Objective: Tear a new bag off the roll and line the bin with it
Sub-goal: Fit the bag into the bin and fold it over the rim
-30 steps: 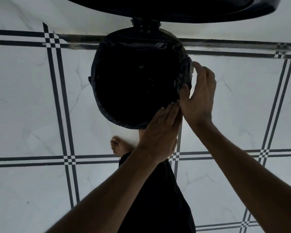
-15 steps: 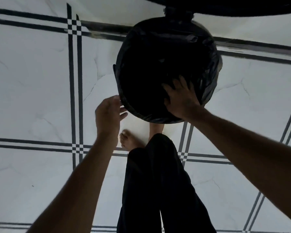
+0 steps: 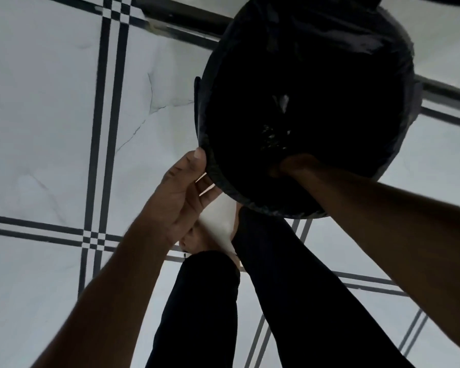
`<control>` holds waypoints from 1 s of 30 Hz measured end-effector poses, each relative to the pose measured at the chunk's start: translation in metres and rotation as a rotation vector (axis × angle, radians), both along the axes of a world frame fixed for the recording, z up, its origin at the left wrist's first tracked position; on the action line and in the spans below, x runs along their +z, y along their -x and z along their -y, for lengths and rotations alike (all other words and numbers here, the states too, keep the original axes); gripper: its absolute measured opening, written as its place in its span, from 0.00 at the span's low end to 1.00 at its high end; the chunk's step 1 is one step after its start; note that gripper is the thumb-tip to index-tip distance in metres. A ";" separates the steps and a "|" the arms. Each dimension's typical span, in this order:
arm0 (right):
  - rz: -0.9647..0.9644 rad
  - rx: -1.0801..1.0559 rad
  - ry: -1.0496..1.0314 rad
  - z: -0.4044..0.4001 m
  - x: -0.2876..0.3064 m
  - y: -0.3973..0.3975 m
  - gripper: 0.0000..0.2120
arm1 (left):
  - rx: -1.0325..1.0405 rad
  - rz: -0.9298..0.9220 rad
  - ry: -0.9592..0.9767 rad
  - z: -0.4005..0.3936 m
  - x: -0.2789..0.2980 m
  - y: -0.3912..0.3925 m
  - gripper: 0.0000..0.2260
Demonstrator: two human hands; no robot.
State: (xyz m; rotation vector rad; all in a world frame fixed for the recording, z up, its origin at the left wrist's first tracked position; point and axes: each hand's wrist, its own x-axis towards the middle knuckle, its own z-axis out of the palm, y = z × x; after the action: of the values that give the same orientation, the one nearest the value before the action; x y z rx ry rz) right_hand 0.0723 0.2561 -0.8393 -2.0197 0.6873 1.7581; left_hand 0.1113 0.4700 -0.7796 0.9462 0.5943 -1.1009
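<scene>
Our left hand point(image 3: 182, 189) grips the near-left rim of the bin point(image 3: 200, 107), thumb on top, fingers curled under it. Our right hand point(image 3: 290, 166) reaches down inside the black bag point(image 3: 383, 49); fingers hidden in the dark, so we cannot tell their pose. Bag lines the bin, folded over its rim. Bin stands on white tiled floor point(image 3: 37, 128), just beyond our bare feet.

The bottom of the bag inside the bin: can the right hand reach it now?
Probably yes. The right hand is already past the bin rim, inside the black bag, with nothing visibly blocking it. The bottom is too dark to see.
</scene>
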 end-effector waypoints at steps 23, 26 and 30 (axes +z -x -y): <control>0.496 -0.095 0.222 -0.004 -0.106 -0.038 0.34 | 0.064 -0.214 0.179 -0.026 -0.035 -0.014 0.28; 0.482 -0.115 0.155 0.003 -0.106 -0.044 0.34 | 0.137 -0.214 0.224 -0.025 -0.032 -0.014 0.27; 0.509 -0.396 0.158 0.010 -0.070 -0.058 0.22 | 0.177 -0.240 0.201 -0.023 -0.014 -0.015 0.27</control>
State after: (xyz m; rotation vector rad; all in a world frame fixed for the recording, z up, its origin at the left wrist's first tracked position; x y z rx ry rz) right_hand 0.1298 0.2460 -0.9094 -2.1229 0.9856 0.9431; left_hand 0.1266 0.4926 -0.7936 0.5805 0.7336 -1.0988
